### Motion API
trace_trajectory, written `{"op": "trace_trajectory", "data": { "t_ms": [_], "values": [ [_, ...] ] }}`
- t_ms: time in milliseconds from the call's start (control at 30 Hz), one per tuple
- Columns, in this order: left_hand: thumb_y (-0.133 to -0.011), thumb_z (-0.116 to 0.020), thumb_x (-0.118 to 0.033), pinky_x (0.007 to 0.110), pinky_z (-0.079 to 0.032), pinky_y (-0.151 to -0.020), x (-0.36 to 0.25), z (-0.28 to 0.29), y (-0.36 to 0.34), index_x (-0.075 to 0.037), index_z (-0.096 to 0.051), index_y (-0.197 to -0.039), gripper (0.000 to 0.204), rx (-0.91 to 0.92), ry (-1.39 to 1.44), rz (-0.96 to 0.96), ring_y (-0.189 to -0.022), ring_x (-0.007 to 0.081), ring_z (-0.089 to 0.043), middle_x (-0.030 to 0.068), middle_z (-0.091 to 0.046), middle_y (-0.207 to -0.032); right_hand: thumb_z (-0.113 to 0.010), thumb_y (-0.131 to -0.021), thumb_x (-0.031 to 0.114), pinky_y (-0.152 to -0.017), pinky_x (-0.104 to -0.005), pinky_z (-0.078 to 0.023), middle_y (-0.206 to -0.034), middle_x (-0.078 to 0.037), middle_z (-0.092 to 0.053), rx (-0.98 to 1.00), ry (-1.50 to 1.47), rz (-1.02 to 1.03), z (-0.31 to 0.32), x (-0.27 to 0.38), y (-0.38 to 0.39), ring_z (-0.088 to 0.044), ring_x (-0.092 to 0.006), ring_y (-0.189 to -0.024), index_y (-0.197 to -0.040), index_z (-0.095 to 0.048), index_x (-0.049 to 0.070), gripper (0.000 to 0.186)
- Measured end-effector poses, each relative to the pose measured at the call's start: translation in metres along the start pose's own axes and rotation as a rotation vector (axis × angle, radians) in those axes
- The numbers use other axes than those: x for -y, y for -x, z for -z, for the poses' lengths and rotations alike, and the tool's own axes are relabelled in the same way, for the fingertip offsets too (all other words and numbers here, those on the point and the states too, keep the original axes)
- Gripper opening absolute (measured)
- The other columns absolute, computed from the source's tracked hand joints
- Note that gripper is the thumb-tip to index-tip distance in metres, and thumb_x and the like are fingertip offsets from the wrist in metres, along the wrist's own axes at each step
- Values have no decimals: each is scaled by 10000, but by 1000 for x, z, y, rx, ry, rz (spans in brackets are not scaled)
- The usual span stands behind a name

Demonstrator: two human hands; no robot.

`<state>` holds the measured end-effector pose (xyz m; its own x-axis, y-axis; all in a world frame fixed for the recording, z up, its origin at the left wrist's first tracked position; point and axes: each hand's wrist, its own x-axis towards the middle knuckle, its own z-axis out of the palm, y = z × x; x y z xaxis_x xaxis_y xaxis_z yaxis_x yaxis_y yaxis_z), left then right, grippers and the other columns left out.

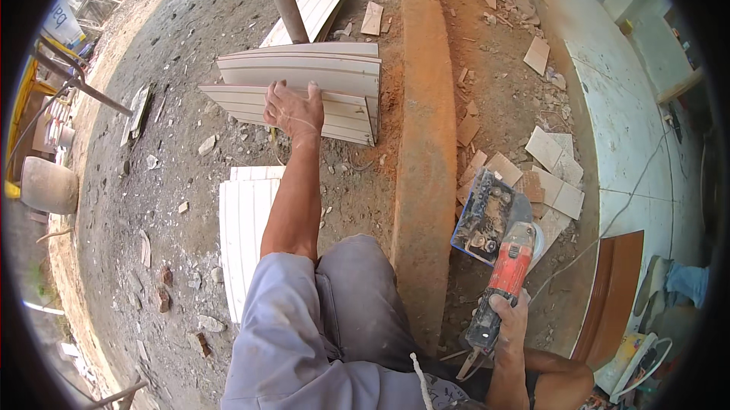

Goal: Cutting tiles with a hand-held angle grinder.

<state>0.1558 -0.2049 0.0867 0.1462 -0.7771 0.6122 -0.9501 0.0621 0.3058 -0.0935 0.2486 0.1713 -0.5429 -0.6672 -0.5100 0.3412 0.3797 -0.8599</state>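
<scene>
My left hand (pixel 295 112) grips the upper edge of the front panel in a standing stack of white, striped boards (pixel 351 115), its fingers curled over that edge. The stack rests near a grey post (pixel 283 1). At lower right, my right hand (pixel 508 319) is closed round the dark rear body of a red and black angle grinder (pixel 511 262). The grinder's disc lies partly over a blue-rimmed, dusty tool tray (pixel 479 212). Another pile of white striped boards (pixel 242 246) lies flat beside my left forearm, partly hidden by it.
An orange-dusted concrete ledge (pixel 426 144) runs along my right, with broken tiles (pixel 555 159) scattered beyond it. White slabs (pixel 623 144) with a cord and a brown board (pixel 612 296) line the right side. A round pot (pixel 47 182), metal poles and rubble lie left.
</scene>
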Motion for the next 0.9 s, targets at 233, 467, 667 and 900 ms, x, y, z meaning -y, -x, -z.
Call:
{"op": "trace_trajectory", "data": {
  "t_ms": [233,467,667,900],
  "values": [
    [-764,-692,-266,577,-455,-897,105,-63,-46,63,-528,-1201,571,289,919,978,-1093,353,-570,216,-579,-1180,-734,-757,290,-518,-301,-564,-778,-94,-588,29,-9,9,0,9,4,-629,-173,-572,-1055,-463,28,481],
    [-807,-586,-42,462,-601,-606,109,-24,-3,81,-577,-1058,279,377,1151,1204,-785,328,-681,191,-638,-959,-740,-748,294,-534,-293,-559,-789,-83,-588,-17,31,69,17,2,-3,-631,-170,-591,-1103,-478,8,526],
    [-764,-601,0,474,-590,-612,115,16,8,79,-579,-1037,285,184,1030,1191,-787,297,-676,174,-640,-945,-735,-744,298,-547,-293,-544,-797,-73,-588,-58,83,162,29,3,1,-629,-164,-606,-1129,-501,-7,544],
    [-785,-591,-17,405,-571,-664,122,121,-33,34,-569,-958,182,308,1270,954,-810,267,-624,116,-596,-902,-741,-764,291,-555,-283,-539,-802,-75,-588,-52,-27,254,43,16,22,-625,-159,-614,-1146,-499,-9,543]
  ]
}}
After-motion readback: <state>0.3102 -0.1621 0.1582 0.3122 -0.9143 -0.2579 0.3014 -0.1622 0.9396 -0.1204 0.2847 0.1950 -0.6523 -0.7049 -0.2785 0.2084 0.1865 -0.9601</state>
